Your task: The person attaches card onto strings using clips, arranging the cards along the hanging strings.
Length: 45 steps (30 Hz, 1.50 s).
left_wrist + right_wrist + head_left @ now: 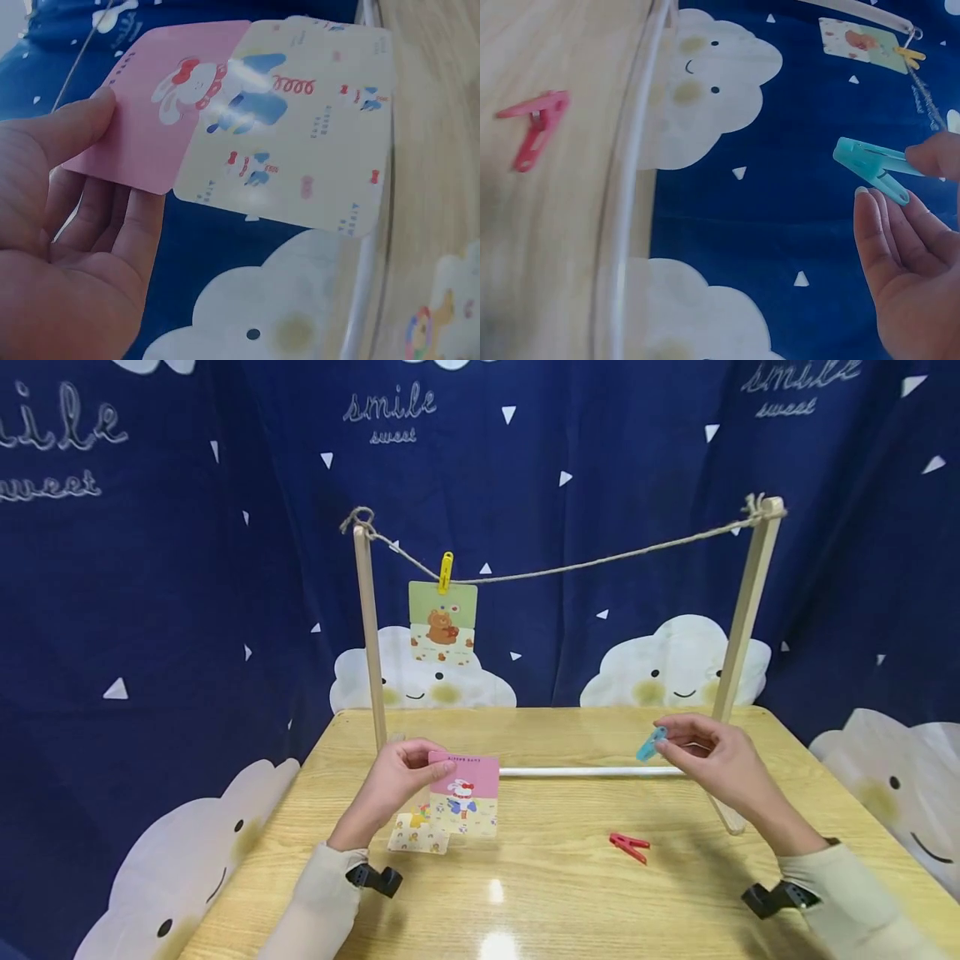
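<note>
Pick-up done, hanging pending: the left hand [393, 777] pinches the pink rabbit card [463, 793] by its edge at lower centre, the right hand [712, 752] pinches a blue clothespin [649, 745] at right — next, likely both must rise to the twine [600, 562] above.

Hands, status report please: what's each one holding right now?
Left hand pinches bunny card. Right hand pinches blue clothespin. String carries one bear card; nothing blocking.
</note>
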Motion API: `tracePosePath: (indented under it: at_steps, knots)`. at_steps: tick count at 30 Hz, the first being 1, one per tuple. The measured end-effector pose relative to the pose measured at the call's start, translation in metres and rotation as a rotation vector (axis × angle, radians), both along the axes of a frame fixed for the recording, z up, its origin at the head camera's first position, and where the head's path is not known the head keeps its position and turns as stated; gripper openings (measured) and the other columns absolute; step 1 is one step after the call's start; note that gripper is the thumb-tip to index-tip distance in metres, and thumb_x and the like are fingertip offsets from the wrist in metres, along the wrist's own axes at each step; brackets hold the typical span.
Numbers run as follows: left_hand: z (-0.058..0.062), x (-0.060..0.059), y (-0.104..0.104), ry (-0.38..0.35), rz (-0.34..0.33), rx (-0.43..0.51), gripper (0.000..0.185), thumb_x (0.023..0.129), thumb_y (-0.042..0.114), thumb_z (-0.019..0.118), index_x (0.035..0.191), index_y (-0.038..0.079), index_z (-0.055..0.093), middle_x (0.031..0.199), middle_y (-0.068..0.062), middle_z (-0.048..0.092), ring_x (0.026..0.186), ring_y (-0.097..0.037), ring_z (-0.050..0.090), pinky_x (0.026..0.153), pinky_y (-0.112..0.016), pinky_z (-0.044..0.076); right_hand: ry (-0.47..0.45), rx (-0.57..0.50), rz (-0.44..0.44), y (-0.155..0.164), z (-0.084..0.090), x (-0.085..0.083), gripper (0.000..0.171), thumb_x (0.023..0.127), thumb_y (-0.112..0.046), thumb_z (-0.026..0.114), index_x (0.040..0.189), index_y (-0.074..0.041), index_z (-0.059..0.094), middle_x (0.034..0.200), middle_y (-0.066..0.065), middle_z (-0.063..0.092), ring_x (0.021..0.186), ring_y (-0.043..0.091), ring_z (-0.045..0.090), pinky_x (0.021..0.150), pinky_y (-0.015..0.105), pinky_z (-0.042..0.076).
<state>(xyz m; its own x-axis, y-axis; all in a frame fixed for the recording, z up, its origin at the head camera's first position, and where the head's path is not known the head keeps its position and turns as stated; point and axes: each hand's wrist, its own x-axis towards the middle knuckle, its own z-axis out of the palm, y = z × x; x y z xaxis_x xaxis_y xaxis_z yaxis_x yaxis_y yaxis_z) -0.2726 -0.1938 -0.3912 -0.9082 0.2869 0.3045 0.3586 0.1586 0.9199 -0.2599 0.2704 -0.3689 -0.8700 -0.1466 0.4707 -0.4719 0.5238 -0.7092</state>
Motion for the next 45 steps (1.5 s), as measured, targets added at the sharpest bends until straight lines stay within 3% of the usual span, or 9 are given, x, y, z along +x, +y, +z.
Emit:
tracePosePath:
  at_steps: [7, 15, 21, 30, 36, 45]
  knots:
    - [0.011, -0.006, 0.013, -0.011, 0.020, 0.063, 0.020, 0.091, 0.020, 0.082, 0.105, 0.006, 0.077, 0.095, -0.009, 0.076, 0.082, -0.019, 0.067, 0.073, -0.029, 0.056, 0.029, 0.021, -0.004, -0.008, 0.020, 0.000, 0.032, 0.096, -0.022, 0.077, 0.125, -0.012, 0.069, 0.105, 0.005, 0.075, 0.091, 0.003, 0.071, 0.077, 0.015, 0.055]
    - [0.021, -0.013, 0.035, 0.031, 0.054, 0.117, 0.021, 0.088, 0.017, 0.084, 0.103, 0.004, 0.078, 0.093, -0.009, 0.075, 0.081, -0.018, 0.067, 0.073, -0.028, 0.056, 0.085, 0.070, -0.013, -0.026, 0.043, -0.006, 0.028, 0.095, -0.025, 0.078, 0.121, -0.015, 0.072, 0.101, 0.002, 0.076, 0.087, 0.005, 0.071, 0.076, 0.014, 0.055]
    - [0.037, -0.023, 0.053, 0.059, 0.077, 0.108, 0.021, 0.087, 0.025, 0.086, 0.102, 0.012, 0.080, 0.095, -0.008, 0.076, 0.086, -0.021, 0.069, 0.078, -0.033, 0.055, 0.141, 0.064, 0.002, -0.037, 0.074, -0.017, 0.026, 0.096, -0.022, 0.077, 0.120, -0.015, 0.073, 0.101, 0.004, 0.076, 0.086, 0.005, 0.070, 0.075, 0.013, 0.054]
    - [0.062, -0.038, 0.080, 0.074, 0.063, 0.122, 0.022, 0.087, 0.031, 0.086, 0.100, 0.014, 0.079, 0.095, -0.006, 0.076, 0.090, -0.020, 0.065, 0.081, -0.035, 0.050, 0.251, 0.174, -0.037, -0.049, 0.117, -0.033, 0.027, 0.097, -0.023, 0.075, 0.122, -0.014, 0.072, 0.102, 0.003, 0.075, 0.087, 0.004, 0.067, 0.075, 0.008, 0.050]
    - [0.077, -0.048, 0.091, 0.107, 0.095, 0.147, 0.025, 0.085, 0.031, 0.088, 0.102, 0.013, 0.080, 0.095, -0.005, 0.075, 0.090, -0.020, 0.065, 0.079, -0.034, 0.050, 0.263, 0.197, -0.037, -0.060, 0.138, -0.047, 0.033, 0.098, -0.027, 0.074, 0.127, -0.014, 0.070, 0.103, 0.001, 0.076, 0.086, 0.008, 0.068, 0.073, 0.011, 0.050]
    - [0.096, -0.064, 0.106, 0.101, 0.113, 0.203, 0.023, 0.085, 0.027, 0.088, 0.100, 0.012, 0.079, 0.095, -0.004, 0.075, 0.089, -0.017, 0.066, 0.079, -0.031, 0.052, 0.260, 0.154, -0.068, -0.081, 0.169, -0.061, 0.037, 0.096, -0.035, 0.074, 0.127, -0.015, 0.071, 0.107, 0.001, 0.076, 0.090, 0.011, 0.070, 0.075, 0.014, 0.051]
